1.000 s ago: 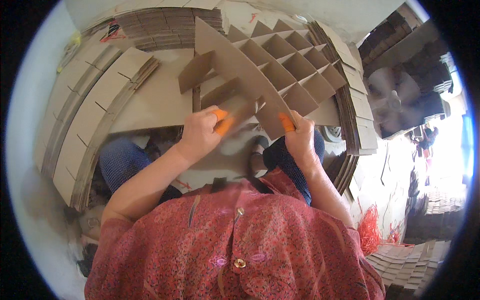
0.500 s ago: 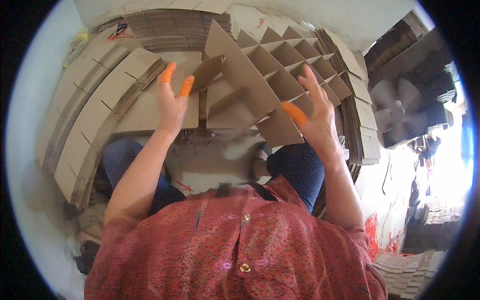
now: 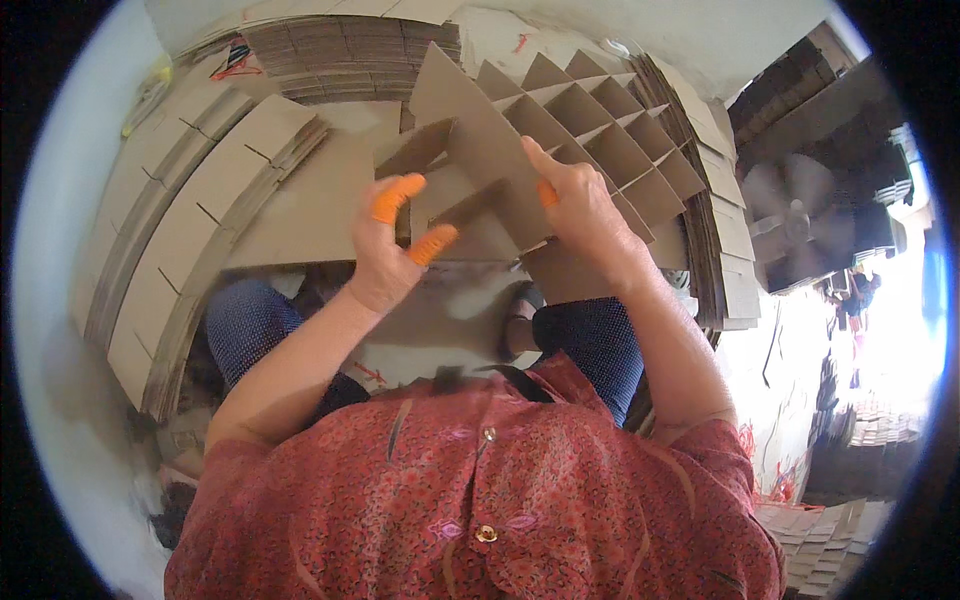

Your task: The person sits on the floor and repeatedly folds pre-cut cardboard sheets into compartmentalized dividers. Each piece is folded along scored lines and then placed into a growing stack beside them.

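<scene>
Glare whitens the far right, edges bend, the fan (image 3: 797, 210) blurs.

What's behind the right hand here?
The cardboard divider grid: its long panel and cells show around the right hand. Whatever the hand directly covers can't be seen.

Room above flat cardboard (image 3: 320, 200), divider (image 3: 575, 110) blocking right
</scene>
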Motion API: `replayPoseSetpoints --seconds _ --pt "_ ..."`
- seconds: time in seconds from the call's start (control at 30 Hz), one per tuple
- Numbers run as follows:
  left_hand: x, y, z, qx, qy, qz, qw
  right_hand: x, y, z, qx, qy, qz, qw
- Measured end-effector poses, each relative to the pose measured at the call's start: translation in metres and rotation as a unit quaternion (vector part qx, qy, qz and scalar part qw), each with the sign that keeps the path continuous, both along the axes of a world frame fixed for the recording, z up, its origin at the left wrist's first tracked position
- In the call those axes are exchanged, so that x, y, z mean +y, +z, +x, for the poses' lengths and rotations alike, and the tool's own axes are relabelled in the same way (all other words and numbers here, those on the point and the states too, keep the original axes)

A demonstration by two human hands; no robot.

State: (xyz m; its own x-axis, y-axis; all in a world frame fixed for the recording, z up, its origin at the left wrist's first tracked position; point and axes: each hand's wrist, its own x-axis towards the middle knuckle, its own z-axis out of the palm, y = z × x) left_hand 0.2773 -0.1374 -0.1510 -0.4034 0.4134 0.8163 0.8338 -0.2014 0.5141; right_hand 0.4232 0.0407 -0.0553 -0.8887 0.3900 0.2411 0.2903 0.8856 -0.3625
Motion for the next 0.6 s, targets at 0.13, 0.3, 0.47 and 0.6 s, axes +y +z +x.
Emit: replayPoseSetpoints --seconds 0.13,0.3,0.47,0.6 --pt "0.014 -0.042 0.005 -0.061 -0.004 -0.253 0.966 0.003 -0.004 0.0 0.003 0.0 0.014 1.0" --pt "0.026 -0.033 -0.006 -0.044 0.073 -0.14 0.986 -0.008 0.017 0.001 -0.014 -0.005 -0.019 1.0" --pt "0.022 -0.037 -0.008 -0.068 0.017 -0.195 0.978 -0.002 -0.004 -0.001 -0.009 -0.01 0.019 1.0" --pt "0.011 -0.02 -0.011 -0.126 0.005 -0.11 0.986 -0.01 0.002 0.003 0.003 -0.026 -0.009 1.0"
